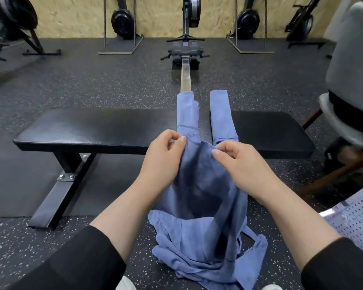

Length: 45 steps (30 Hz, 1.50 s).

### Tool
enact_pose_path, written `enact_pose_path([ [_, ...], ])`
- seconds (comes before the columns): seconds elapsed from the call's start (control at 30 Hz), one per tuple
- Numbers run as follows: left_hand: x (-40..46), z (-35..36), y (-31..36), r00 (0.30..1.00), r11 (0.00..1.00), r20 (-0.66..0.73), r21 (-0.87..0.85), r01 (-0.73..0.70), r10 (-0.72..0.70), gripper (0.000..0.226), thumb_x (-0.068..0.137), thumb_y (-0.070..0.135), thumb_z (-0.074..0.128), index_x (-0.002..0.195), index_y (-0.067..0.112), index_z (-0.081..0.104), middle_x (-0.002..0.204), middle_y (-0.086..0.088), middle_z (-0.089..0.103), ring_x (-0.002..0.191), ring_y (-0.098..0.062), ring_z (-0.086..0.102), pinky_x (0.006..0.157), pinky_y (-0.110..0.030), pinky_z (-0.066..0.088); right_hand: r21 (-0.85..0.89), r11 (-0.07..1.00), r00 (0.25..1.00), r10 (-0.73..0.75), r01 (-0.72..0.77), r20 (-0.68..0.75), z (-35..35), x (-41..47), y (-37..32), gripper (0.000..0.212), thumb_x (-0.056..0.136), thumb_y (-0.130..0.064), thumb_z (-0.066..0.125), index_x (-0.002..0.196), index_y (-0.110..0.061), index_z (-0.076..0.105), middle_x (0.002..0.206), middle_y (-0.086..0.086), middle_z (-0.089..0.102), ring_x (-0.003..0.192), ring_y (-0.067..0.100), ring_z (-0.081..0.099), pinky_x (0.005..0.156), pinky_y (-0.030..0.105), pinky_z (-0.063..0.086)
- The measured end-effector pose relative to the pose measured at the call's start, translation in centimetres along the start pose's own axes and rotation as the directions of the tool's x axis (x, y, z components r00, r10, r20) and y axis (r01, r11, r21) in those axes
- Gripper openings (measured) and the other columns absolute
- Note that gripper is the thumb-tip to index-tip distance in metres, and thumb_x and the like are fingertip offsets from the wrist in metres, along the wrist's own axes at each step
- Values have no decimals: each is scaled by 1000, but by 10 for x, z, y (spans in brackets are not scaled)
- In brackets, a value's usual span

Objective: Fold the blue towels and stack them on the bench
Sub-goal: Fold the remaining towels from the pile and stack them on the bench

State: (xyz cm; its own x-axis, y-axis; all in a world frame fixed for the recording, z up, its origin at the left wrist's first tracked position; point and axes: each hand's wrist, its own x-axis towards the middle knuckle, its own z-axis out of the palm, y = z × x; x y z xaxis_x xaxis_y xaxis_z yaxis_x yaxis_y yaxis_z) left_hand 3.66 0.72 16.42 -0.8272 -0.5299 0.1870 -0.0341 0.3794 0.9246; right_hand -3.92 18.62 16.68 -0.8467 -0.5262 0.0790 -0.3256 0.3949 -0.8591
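The left hand (164,151) pinches the upper hem of a thin, crumpled blue cloth towel (203,206) between thumb and curled fingers, and the right hand (239,162) pinches the same hem just beside it, so the edge sags in a small dip between the two. The towel hangs from both hands in front of the long black padded bench (92,130), and its lower part lies bunched on the speckled dark rubber floor (92,86) between the person's black sleeves. Two more blue towels lie across the bench seat beyond the hands: a long folded blue towel with a darker woven stripe (187,114) on the left, and a narrower rolled-looking blue towel (220,116) on the right, apart from each other, with bare black padding between them. On the striped towel, just above the left hand, a few woven letters show, something like "FI"; the rest is hidden. Behind the bench a rowing machine with a silver rail (186,78) runs toward the chipboard wall (71,15).
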Motion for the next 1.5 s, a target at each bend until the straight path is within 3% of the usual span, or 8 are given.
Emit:
enact_pose_path([
  [0.27,3,21,1,976,985,214,161,-70,34,13,100,34,59,109,32,68,63,15,58,61,2,53,58,-11,36,17,1000,1000,15,-16,16,6,19,5,21,105,-25,53,98,-23,73,85,0,74,79,18,64,82,39,51],
  [0.37,5,22,1,964,953,264,286,-103,25,23,102,39,52,89,27,67,70,8,64,68,-7,56,60,-23,40,67,997,998,29,-32,53,5,19,4,21,104,-22,55,99,-24,75,93,-10,78,96,12,70,93,36,53],
  [0.47,8,22,3,974,932,221,341,-123,48,33,104,39,48,76,20,51,67,1,56,71,-21,53,67,-34,42,170,984,998,44,-50,37,2,18,2,15,101,-22,62,97,-20,76,88,-5,79,83,6,70,83,27,53],
  [0.67,19,11,13,998,991,-52,128,-38,45,36,106,30,44,76,10,48,66,2,50,63,-12,40,61,-24,37,64,995,994,67,-73,92,-8,17,9,29,96,-37,67,82,-13,69,82,25,64,64,14,43,62,32,33],
  [0.83,34,-7,1,984,988,-174,154,-1,29,36,106,29,45,86,2,58,69,-3,55,62,-11,40,59,-18,36,24,999,997,41,-43,72,-10,14,13,25,98,-36,63,81,-19,67,63,9,54,52,8,33,49,21,28],
  [0.93,29,-8,0,985,978,-162,207,-26,61,22,103,33,50,98,20,67,74,9,65,71,-9,56,66,-13,40,2,1000,998,11,-11,54,-7,13,13,23,99,-34,61,80,-21,66,62,2,54,51,7,32,48,20,28],
  [1.2,3,14,7,911,894,406,380,-238,71,35,100,46,49,135,47,54,79,7,62,76,-19,56,68,-31,41,-123,990,988,-45,63,148,0,12,12,19,102,-21,52,91,-30,65,79,-1,68,75,22,58,75,35,47],
  [1.5,8,13,4,966,899,237,395,-191,101,30,99,47,51,79,24,50,64,3,57,73,-24,55,72,-42,49,-11,999,993,-47,48,106,-6,10,11,12,97,-28,66,86,-25,66,71,0,65,62,4,47,61,23,39],
])
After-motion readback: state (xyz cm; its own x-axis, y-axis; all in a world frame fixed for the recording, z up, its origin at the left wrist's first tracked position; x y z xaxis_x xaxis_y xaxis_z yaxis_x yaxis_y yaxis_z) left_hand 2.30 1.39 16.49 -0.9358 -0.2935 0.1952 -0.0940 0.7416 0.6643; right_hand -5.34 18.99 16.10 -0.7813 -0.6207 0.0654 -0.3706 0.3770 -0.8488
